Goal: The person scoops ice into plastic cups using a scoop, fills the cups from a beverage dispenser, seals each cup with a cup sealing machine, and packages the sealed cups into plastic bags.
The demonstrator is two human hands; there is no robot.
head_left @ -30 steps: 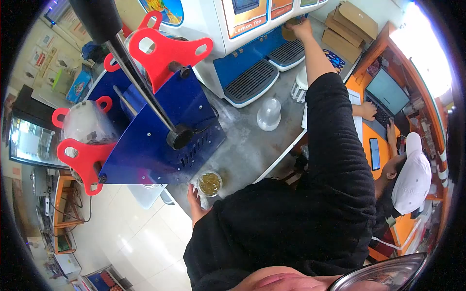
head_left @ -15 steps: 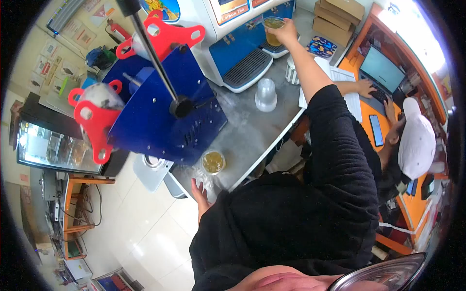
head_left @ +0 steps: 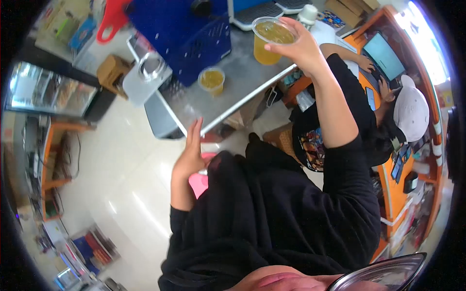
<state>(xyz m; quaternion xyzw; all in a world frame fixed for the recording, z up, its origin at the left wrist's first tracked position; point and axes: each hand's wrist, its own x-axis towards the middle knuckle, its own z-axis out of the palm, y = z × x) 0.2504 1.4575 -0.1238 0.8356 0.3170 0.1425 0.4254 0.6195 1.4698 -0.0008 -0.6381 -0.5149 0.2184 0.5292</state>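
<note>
My right hand (head_left: 307, 51) is wrapped round a clear plastic cup (head_left: 267, 52) of yellow drink, raised above the grey counter (head_left: 247, 80). What look like ice pieces show at the top of the drink. A second plastic cup of yellow drink (head_left: 212, 80) stands on the counter beside the blue machine (head_left: 187, 41). My left hand (head_left: 188, 157) is open and holds nothing. Its stretched fingers point up near the counter's front corner, below the second cup.
A drink dispenser's drip tray (head_left: 262, 12) and a white bottle-like container (head_left: 307, 15) are at the back. On the right a person in a white cap (head_left: 412, 109) sits at an orange desk with a laptop (head_left: 383, 53). A pink item (head_left: 199, 184) is below my left hand.
My right hand has brought the cup from the dispenser toward me, over the counter's front. My left hand has come further into view, fingers stretched. The whole view has shifted.
</note>
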